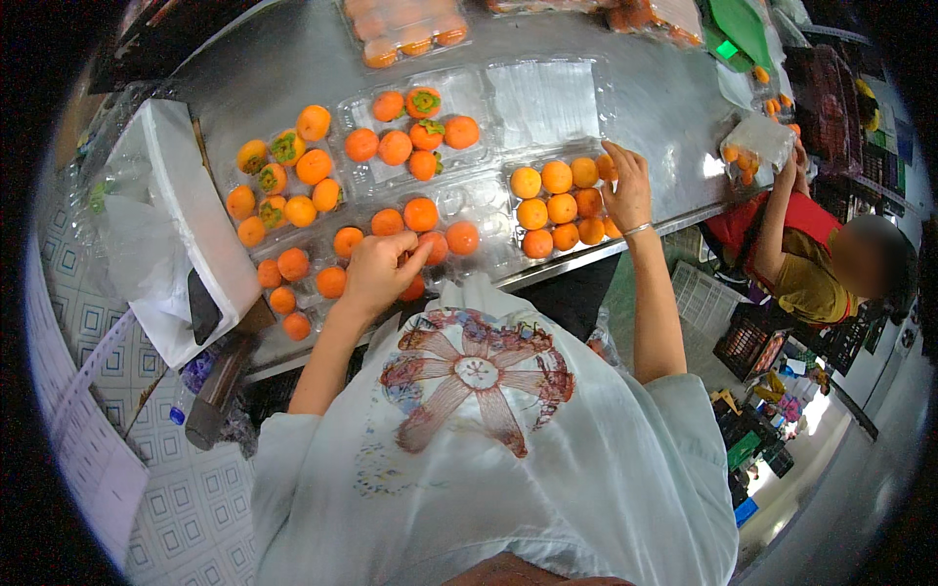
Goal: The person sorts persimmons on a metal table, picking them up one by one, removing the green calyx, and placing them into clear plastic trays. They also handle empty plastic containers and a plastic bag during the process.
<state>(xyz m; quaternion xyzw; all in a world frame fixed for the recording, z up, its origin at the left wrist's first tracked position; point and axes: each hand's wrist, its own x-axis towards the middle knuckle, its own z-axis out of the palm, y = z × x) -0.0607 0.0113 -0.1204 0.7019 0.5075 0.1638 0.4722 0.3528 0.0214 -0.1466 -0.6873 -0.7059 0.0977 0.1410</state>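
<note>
Orange persimmons fill rows of a clear plastic clamshell tray [579,245] at the right. My right hand [629,192] rests at that tray's right end, fingers bent over a persimmon [607,167]. Over a second clear tray [484,212] of persimmons, my left hand [388,271] is curled with thumb and fingers close together; whether it grips a fruit is hidden. A persimmon [434,247] lies just right of its thumb. Behind it, another clamshell [440,80] holds several persimmons, some with green calyxes. Loose-looking persimmons [314,167] are grouped at the left.
A white foam box [183,212] with plastic film stands at the left end of the metal table [659,95]. Packed clamshells [410,29] lie at the far side, near a green container [740,29]. A co-worker [791,242] handles a clear pack [758,143] at the right.
</note>
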